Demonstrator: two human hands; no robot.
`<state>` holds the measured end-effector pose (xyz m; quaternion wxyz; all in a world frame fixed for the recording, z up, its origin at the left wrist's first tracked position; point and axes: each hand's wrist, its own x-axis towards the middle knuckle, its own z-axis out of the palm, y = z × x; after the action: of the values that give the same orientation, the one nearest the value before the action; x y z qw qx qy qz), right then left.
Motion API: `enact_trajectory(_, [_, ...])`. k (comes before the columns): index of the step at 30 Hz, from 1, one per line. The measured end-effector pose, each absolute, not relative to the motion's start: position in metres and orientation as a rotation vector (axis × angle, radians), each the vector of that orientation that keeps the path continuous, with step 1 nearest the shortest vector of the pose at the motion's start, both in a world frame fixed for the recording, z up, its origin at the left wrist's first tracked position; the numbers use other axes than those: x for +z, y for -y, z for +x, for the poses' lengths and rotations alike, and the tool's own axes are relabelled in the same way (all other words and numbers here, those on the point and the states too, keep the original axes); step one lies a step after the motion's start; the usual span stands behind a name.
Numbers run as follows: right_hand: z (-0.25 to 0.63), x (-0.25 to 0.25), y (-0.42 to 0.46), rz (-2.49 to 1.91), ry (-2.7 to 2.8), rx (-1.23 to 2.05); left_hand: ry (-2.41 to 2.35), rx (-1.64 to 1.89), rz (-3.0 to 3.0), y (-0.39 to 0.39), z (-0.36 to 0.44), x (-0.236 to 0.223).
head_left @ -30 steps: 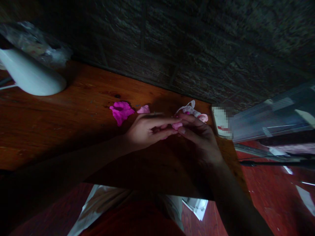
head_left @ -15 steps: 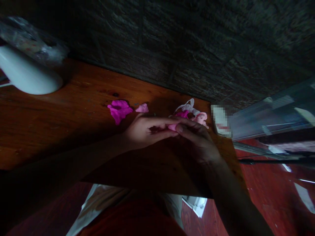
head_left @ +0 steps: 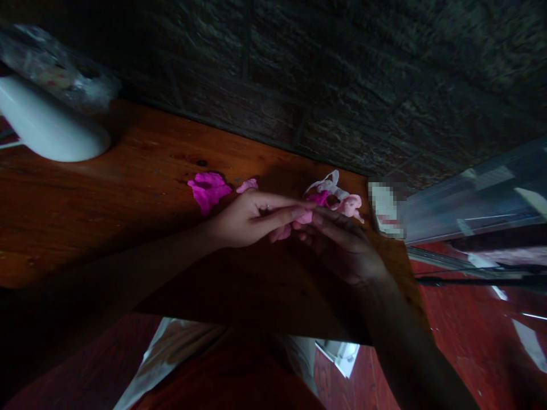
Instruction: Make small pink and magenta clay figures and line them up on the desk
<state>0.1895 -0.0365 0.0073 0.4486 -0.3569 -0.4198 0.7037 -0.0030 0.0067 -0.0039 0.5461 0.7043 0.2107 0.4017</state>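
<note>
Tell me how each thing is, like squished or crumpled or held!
Left hand: pinching
Right hand: pinching
Pink piece: held between both hands
Big magenta piece: flattened, ragged-edged
Pale pink piece on the right: uneven, lying down
Clear plastic: crumpled

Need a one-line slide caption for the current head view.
Both hands pinch a soft light-pink lump above a brown wooden table, near a crumpled magenta piece.

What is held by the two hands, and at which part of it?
A soft pink piece, pinched between the fingertips of the left hand and right hand, at its opposite edges.
</note>
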Motion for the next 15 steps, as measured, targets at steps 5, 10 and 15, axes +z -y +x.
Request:
enact_trajectory(5, [0.1922,-0.0006,0.0372,-0.868,1.030,1.798,-0.492,0.851,1.597,-0.0091,-0.0043,-0.0009])
enact_trajectory(10, [0.1896,-0.0018,0.0366,-0.881,1.023,1.799,-0.466,0.843,1.590,-0.0112,-0.0057,-0.0016])
enact_trajectory(15, [0.1853,0.0010,0.0352,-0.914,1.047,1.643,-0.507,0.923,1.495,-0.0095,-0.0014,-0.0071])
